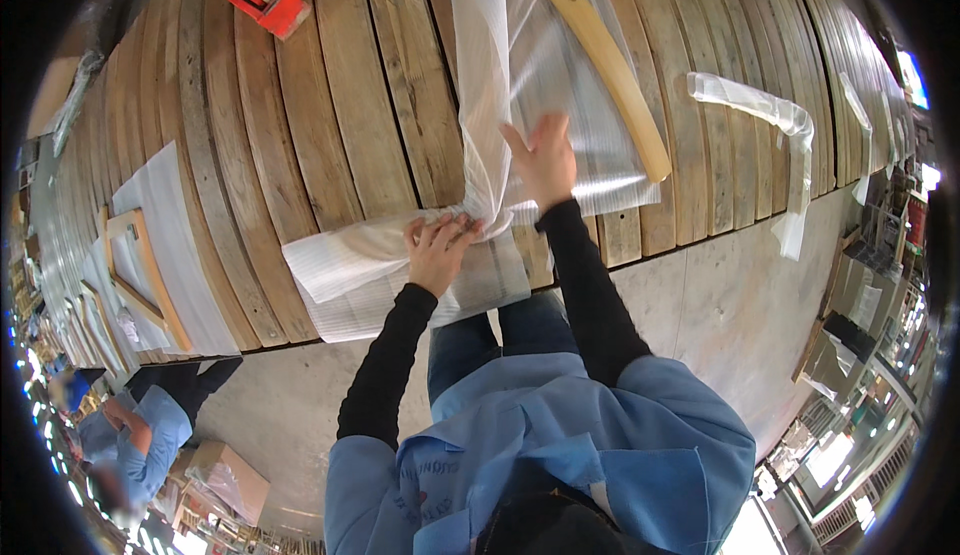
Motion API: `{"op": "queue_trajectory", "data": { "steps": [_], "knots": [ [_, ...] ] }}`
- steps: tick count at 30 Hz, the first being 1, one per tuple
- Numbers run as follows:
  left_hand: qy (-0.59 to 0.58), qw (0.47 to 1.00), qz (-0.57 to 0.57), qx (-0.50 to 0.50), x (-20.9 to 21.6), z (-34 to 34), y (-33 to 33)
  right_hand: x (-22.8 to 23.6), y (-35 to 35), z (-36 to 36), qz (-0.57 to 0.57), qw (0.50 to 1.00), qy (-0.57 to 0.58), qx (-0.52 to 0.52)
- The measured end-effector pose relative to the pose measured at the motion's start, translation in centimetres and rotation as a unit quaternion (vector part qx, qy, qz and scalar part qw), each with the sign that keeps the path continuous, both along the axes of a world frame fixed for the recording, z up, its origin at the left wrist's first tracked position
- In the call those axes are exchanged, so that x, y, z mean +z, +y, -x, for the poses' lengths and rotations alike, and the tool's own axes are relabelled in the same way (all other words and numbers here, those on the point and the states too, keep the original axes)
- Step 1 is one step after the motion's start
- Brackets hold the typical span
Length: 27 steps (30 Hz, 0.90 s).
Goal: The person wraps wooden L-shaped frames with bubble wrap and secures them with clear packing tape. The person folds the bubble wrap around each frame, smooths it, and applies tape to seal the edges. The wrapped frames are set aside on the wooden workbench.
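Observation:
A translucent white foam sheet (pixel 400 255) is folded into an L shape over something long and narrow, with one arm pointing away and the other to the left. My left hand (pixel 440 245) presses on its inner corner, fingers spread and slightly bent. Above the far arm's right side, my right hand (pixel 548 160) hovers with thumb and fingers apart, blurred by motion and holding nothing. Right of it, an L-shaped wooden piece (pixel 615 65) with a dark fitting at its corner lies on more foam sheet (pixel 585 155).
The slatted wooden table (pixel 350 85) bears a red tool (pixel 263 1) with a pale handle at far left. A bent strip of foam (pixel 760 105) hangs over the right edge. Wooden frame pieces (pixel 150 275) lie on foam at left, near another person (pixel 150 425). A cardboard box (pixel 225 480) is on the floor.

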<state>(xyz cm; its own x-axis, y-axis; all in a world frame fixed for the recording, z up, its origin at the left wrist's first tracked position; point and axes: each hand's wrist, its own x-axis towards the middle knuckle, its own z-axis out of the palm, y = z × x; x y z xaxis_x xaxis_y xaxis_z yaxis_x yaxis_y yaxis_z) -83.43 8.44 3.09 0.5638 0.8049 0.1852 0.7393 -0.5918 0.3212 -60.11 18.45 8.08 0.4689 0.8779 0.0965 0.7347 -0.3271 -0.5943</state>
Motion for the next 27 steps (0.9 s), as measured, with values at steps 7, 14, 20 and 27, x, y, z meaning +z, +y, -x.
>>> {"op": "queue_trajectory", "data": {
  "steps": [7,14,20,27],
  "knots": [
    [-0.038,0.999,0.004,0.026,-0.2,0.1,1.0,-7.7,13.3,-6.2,-0.088,0.981,0.104,-0.139],
    [-0.023,0.996,-0.021,0.084,-0.6,-0.6,0.4,-6.1,9.9,-4.6,-0.089,0.920,0.358,-0.130],
    [-0.020,0.994,-0.007,0.106,-0.6,-1.1,0.2,-8.5,10.5,-2.7,-0.016,0.968,0.249,-0.019],
    [-0.025,0.993,-0.002,0.115,-1.2,-0.8,-0.1,-0.5,12.2,2.1,0.106,0.983,0.141,0.045]
  ]
}}
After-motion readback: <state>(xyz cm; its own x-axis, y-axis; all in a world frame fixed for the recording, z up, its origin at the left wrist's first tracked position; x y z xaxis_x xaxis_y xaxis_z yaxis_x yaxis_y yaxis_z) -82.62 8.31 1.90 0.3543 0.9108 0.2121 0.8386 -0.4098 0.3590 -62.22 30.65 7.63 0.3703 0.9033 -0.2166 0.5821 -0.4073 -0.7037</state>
